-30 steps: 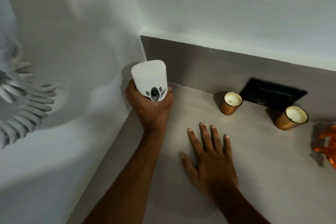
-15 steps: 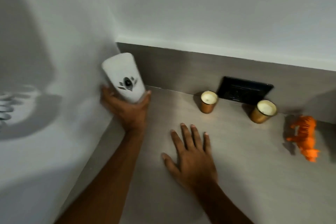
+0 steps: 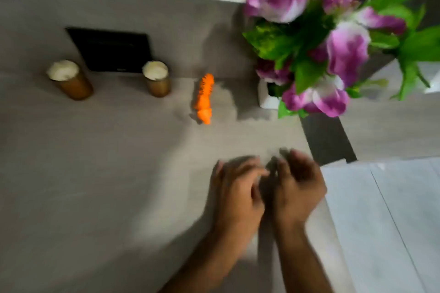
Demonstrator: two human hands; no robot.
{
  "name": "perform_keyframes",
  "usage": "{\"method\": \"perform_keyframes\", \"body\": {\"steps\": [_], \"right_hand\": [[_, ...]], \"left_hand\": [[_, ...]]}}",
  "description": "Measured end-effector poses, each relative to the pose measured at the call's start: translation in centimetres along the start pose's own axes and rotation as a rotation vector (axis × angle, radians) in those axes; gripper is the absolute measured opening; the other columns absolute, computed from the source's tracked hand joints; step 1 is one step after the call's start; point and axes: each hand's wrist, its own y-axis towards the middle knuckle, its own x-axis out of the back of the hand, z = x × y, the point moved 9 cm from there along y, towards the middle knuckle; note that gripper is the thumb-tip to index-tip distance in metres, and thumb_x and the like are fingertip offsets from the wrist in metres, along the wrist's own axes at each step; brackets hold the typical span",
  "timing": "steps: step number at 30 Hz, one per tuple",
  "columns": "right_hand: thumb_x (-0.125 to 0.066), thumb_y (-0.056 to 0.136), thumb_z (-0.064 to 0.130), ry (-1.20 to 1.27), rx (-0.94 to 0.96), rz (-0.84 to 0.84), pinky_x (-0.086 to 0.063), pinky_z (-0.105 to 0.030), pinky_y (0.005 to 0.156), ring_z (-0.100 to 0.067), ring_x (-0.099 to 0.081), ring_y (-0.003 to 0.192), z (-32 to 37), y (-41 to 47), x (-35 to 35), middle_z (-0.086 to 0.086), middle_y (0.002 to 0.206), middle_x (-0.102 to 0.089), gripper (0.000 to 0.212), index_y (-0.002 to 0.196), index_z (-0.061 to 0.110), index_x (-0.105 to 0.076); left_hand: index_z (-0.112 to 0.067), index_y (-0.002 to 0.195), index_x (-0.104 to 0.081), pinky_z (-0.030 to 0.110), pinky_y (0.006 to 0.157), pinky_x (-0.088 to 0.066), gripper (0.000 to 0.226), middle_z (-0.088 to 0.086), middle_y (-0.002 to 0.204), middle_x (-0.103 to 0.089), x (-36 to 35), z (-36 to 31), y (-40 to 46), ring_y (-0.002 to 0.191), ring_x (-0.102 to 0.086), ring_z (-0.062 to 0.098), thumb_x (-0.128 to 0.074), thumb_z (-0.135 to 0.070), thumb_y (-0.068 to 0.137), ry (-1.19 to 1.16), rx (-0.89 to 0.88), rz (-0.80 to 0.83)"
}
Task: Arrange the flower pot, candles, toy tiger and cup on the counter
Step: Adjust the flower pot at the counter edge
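Two gold candles (image 3: 69, 81) (image 3: 157, 81) stand at the back of the grey counter (image 3: 95, 173), either side of a black wall plate. The orange toy tiger (image 3: 204, 98) lies to their right. A white flower pot (image 3: 267, 97) with purple flowers and green leaves (image 3: 333, 38) stands at the counter's right end. My left hand (image 3: 238, 195) and my right hand (image 3: 297, 188) hover side by side over the counter's near right part, blurred, fingers loosely curled, holding nothing. The cup is out of view.
The black wall plate (image 3: 112, 50) sits on the grey backsplash. The counter ends at the right, where a dark gap (image 3: 328, 140) and a pale tiled floor (image 3: 381, 221) show below.
The view has swung right, away from the corner. My left hand has let go of the white cup, which is out of view, and both hands have moved right near the counter's end.
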Motion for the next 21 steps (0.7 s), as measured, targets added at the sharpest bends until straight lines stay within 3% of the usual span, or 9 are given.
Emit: {"method": "perform_keyframes", "body": {"steps": [2, 4, 6, 8, 10, 12, 13, 17, 21], "right_hand": [[-0.069, 0.084, -0.014, -0.087, 0.027, 0.152, -0.056, -0.043, 0.098, -0.024, -0.07, 0.107, 0.7, 4.8, -2.6, -0.018, 0.113, -0.073, 0.037, 0.119, -0.004, -0.064], [-0.07, 0.083, -0.01, -0.165, 0.132, 0.228, -0.057, -0.044, 0.094, -0.02, -0.069, 0.101, 1.4, 8.3, -5.3, -0.017, 0.109, -0.073, 0.033, 0.115, -0.005, -0.063], [-0.071, 0.08, -0.001, -0.287, 0.232, 0.244, -0.056, -0.041, 0.08, -0.01, -0.064, 0.084, 2.1, 10.4, -7.4, -0.005, 0.09, -0.07, 0.021, 0.1, 0.002, -0.067], [-0.071, 0.08, 0.005, -0.285, 0.214, 0.247, -0.052, -0.033, 0.075, -0.006, -0.061, 0.082, 1.6, 12.0, -8.1, 0.001, 0.086, -0.068, 0.02, 0.099, 0.004, -0.067], [-0.069, 0.079, 0.005, -0.282, 0.19, 0.238, -0.051, -0.031, 0.071, -0.008, -0.061, 0.079, 0.9, 12.7, -8.3, -0.001, 0.082, -0.068, 0.016, 0.095, 0.001, -0.068], [-0.068, 0.079, 0.003, -0.276, 0.167, 0.223, -0.048, -0.023, 0.062, -0.006, -0.057, 0.072, 0.5, 12.9, -8.1, 0.004, 0.072, -0.063, 0.007, 0.082, 0.007, -0.062], [-0.068, 0.079, 0.003, -0.258, 0.165, 0.211, -0.045, -0.016, 0.057, -0.006, -0.055, 0.07, 0.5, 12.9, -7.9, 0.01, 0.07, -0.059, 0.013, 0.079, 0.011, -0.057], [-0.07, 0.081, 0.005, -0.26, 0.177, 0.184, -0.042, -0.014, 0.06, -0.015, -0.059, 0.08, 0.5, 13.1, -7.9, 0.001, 0.084, -0.061, 0.026, 0.103, -0.004, -0.061], [-0.071, 0.081, 0.007, -0.233, 0.207, 0.173, -0.047, -0.005, 0.066, 0.0, -0.059, 0.078, 1.0, 13.3, -7.8, -0.001, 0.094, -0.066, 0.031, 0.109, -0.005, -0.065]], "left_hand": [[-0.006, 0.124, -0.07, 0.05, 0.115, -0.04, 0.044, 0.013, 0.135, -0.068, -2.7, -0.9, 4.7, 0.131, -0.059, 0.032, -0.069, 0.005, 0.081, -0.043, 0.056, -0.04], [-0.001, 0.141, -0.054, 0.04, 0.115, -0.038, 0.06, 0.02, 0.143, -0.061, -4.1, -0.7, 9.2, 0.135, -0.053, 0.035, -0.074, -0.003, 0.084, -0.057, 0.141, -0.112], [-0.002, 0.134, -0.063, 0.034, 0.101, -0.041, 0.052, 0.021, 0.128, -0.071, -4.8, -0.4, 12.4, 0.121, -0.062, 0.038, -0.076, -0.006, 0.084, -0.091, 0.168, -0.186], [0.001, 0.112, -0.074, 0.038, 0.084, -0.04, 0.03, 0.026, 0.102, -0.076, -5.0, -0.6, 13.6, 0.099, -0.068, 0.045, -0.076, -0.001, 0.082, -0.107, 0.167, -0.279], [0.001, 0.103, -0.076, 0.043, 0.078, -0.034, 0.022, 0.028, 0.09, -0.073, -5.5, -0.9, 14.0, 0.09, -0.067, 0.048, -0.077, -0.003, 0.081, 0.014, 0.16, -0.303], [-0.002, 0.104, -0.076, 0.044, 0.076, -0.037, 0.023, 0.026, 0.089, -0.072, -5.9, -1.0, 14.0, 0.09, -0.065, 0.048, -0.076, -0.008, 0.082, 0.103, 0.175, -0.29], [-0.004, 0.107, -0.076, 0.047, 0.079, -0.04, 0.025, 0.025, 0.091, -0.072, -6.1, -1.1, 14.1, 0.092, -0.064, 0.048, -0.074, -0.009, 0.083, 0.111, 0.173, -0.282], [-0.018, 0.12, -0.073, 0.045, 0.085, -0.047, 0.031, 0.016, 0.099, -0.075, -6.5, -1.1, 14.5, 0.102, -0.065, 0.042, -0.063, -0.02, 0.09, 0.177, 0.165, -0.212], [-0.026, 0.133, -0.064, 0.042, 0.092, -0.044, 0.038, 0.011, 0.111, -0.075, -6.9, -1.0, 14.6, 0.116, -0.062, 0.037, -0.06, -0.032, 0.096, 0.22, 0.204, -0.115]]}}
